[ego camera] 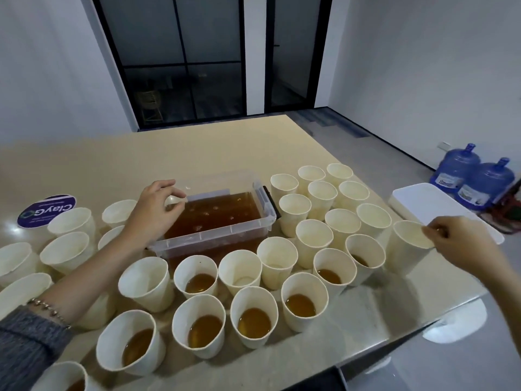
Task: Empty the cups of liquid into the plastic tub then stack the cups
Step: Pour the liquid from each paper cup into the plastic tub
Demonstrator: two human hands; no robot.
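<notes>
The clear plastic tub (pixel 225 235) holds brown liquid and stands mid-table. My left hand (pixel 158 210) is at its left rim, thumb and fingers pinching a pale part of the tub's edge there. My right hand (pixel 459 241) pinches the rim of an empty paper cup (pixel 406 249) standing at the far right of the group. Several empty cups (pixel 321 198) stand upright to the right of the tub. Several cups with brown liquid (pixel 253 320) fill the front rows. More cups (pixel 67 249) stand on the left, behind my forearm.
A white lid (pixel 423 204) lies at the table's right edge, just beyond my right hand. A round purple sticker (pixel 46 210) is on the table at far left. Two blue water bottles (pixel 473 179) stand on the floor. The table's front corner (pixel 394 334) is near the cups.
</notes>
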